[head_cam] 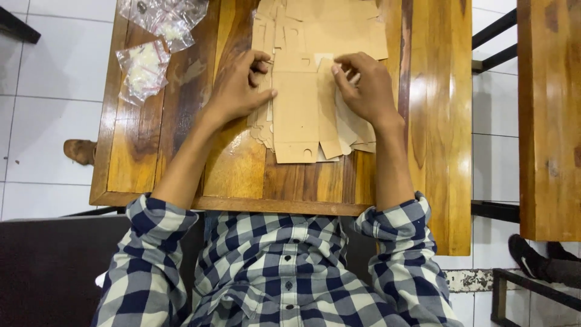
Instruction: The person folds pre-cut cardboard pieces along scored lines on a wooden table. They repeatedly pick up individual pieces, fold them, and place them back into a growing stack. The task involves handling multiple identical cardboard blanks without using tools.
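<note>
1. A flat brown cardboard cut-out [296,115], die-cut with flaps and small notches, lies unfolded on top of the nearer pile, its long side running away from the person.
2. Beneath it, more flat cardboard blanks [351,130] fan out unevenly.
3. A second stack of blanks [327,27] lies just beyond.

You are working on a wooden table [254,175] with a glossy varnished finish; light is reflecting off its smooth, grained boards. Your left hand [239,91] and right hand [363,88] are pressing on a flat die-cut box blank [296,115] of matt brown cardboard. Clear, crinkled plastic bags [151,51] are glinting nearby. You are wearing a woven cloth checked shirt [278,272].
</note>
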